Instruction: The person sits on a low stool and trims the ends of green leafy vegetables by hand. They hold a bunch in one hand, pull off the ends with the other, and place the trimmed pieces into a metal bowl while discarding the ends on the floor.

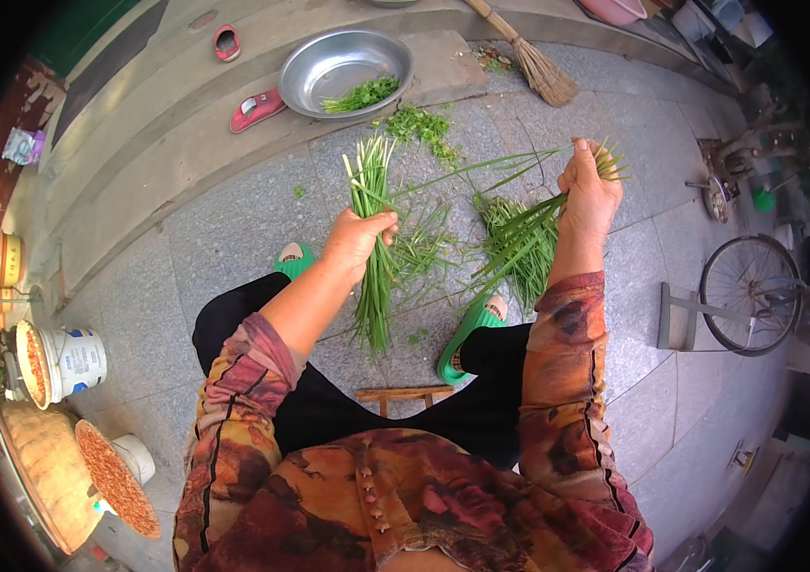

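Note:
My left hand [362,242] is wrapped around the middle of a bundle of garlic chives [374,272], pale stem ends up and green blades hanging down. Out to the right, my right hand [592,187] grips a smaller bunch of chives [530,223], its stems poking out above the fist and its blades trailing down to the left. A few long blades stretch between the two hands. Below the right hand, a pile of chives [512,243] lies on the paving. Loose trimmings [425,243] are scattered between the hands.
A metal basin [341,64] with leafy greens [368,96] sits on the step, beside red shoes [258,109]. More leaves [423,130] lie below it. A straw broom [541,68] leans at the top. A bicycle wheel [749,294] stands right; round trays [119,479] and a bucket [76,363] stand left.

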`<control>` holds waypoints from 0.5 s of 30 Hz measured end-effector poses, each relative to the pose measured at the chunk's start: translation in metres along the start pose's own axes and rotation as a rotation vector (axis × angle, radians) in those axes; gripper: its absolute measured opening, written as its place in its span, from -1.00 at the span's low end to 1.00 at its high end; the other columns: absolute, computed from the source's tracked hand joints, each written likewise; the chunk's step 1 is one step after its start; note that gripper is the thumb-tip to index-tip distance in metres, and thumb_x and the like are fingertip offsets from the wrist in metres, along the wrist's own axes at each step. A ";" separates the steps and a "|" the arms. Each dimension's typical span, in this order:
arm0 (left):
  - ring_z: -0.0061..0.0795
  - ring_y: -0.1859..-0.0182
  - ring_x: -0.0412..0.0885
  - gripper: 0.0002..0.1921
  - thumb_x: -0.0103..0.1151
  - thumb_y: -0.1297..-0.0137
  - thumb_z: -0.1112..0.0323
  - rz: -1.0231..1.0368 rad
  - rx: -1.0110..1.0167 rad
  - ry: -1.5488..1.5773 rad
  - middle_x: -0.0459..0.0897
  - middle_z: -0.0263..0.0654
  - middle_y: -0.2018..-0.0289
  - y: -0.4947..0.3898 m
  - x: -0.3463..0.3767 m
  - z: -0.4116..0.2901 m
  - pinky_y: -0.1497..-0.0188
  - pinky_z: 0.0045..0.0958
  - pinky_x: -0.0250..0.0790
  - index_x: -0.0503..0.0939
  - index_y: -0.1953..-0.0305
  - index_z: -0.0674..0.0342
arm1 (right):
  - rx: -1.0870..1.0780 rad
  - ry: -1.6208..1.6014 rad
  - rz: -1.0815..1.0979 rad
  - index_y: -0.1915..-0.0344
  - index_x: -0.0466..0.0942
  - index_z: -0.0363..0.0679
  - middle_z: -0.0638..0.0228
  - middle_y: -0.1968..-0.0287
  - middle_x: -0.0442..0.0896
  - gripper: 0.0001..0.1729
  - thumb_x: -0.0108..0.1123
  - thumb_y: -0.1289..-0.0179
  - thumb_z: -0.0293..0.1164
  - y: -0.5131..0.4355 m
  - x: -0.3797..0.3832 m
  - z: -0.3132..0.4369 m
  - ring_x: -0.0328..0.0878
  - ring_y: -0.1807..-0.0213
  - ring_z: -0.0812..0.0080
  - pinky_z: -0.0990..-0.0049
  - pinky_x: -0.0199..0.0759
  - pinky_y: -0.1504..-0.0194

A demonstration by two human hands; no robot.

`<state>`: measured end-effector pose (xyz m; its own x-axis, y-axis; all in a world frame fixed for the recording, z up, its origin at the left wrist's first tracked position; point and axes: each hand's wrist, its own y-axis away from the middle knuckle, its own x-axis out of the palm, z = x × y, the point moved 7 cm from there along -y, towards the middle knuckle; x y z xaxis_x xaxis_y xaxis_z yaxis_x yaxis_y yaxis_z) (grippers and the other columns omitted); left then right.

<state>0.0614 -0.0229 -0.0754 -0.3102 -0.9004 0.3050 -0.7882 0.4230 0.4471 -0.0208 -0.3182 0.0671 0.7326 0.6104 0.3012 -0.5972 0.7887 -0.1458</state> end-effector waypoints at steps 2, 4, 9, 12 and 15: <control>-0.58 0.52 0.47 -0.89 0.25 -0.17 0.40 -0.125 0.032 0.029 0.58 -0.34 0.49 0.000 -0.010 -0.005 0.46 -0.54 0.32 0.55 0.33 0.27 | -0.039 0.003 -0.079 0.39 0.52 -0.18 0.61 0.64 0.34 -0.92 0.22 -0.24 -0.46 -0.005 -0.011 0.009 0.11 0.70 0.76 0.67 -0.02 0.68; -0.59 0.51 0.47 -0.87 0.27 -0.17 0.38 -0.085 0.041 0.051 0.58 -0.35 0.49 0.001 -0.008 -0.012 0.47 -0.54 0.32 0.55 0.33 0.26 | 0.005 0.056 0.018 0.40 0.52 -0.18 0.62 0.65 0.34 -0.91 0.23 -0.24 -0.45 -0.002 -0.003 0.005 0.12 0.70 0.76 0.67 -0.01 0.68; -0.61 0.51 0.43 -0.87 0.25 -0.20 0.38 0.030 0.111 0.148 0.60 -0.34 0.47 0.011 0.017 -0.030 0.48 -0.55 0.27 0.56 0.27 0.26 | 0.191 0.184 0.222 0.42 0.55 -0.17 0.63 0.62 0.40 -0.90 0.29 -0.19 -0.45 0.035 0.038 -0.037 0.21 0.63 0.77 0.67 0.07 0.61; -0.64 0.51 0.40 -0.85 0.27 -0.18 0.36 0.148 0.145 0.080 0.63 -0.33 0.39 0.019 0.034 -0.037 0.46 -0.58 0.26 0.56 0.26 0.25 | 0.153 0.286 0.383 0.42 0.56 -0.17 0.68 0.63 0.37 -0.90 0.29 -0.20 -0.43 0.060 0.068 -0.053 0.14 0.66 0.80 0.69 -0.02 0.65; -0.66 0.50 0.40 -0.81 0.32 -0.14 0.35 0.193 0.144 0.042 0.63 -0.35 0.38 0.022 0.040 -0.037 0.45 -0.58 0.23 0.56 0.25 0.25 | 0.103 0.336 0.463 0.43 0.56 -0.18 0.69 0.62 0.37 -0.89 0.28 -0.20 -0.43 0.076 0.084 -0.058 0.13 0.63 0.81 0.68 -0.01 0.62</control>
<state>0.0515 -0.0460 -0.0217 -0.4427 -0.7979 0.4091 -0.7849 0.5655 0.2534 0.0147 -0.2028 0.0263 0.4408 0.8931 -0.0897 -0.8965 0.4331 -0.0933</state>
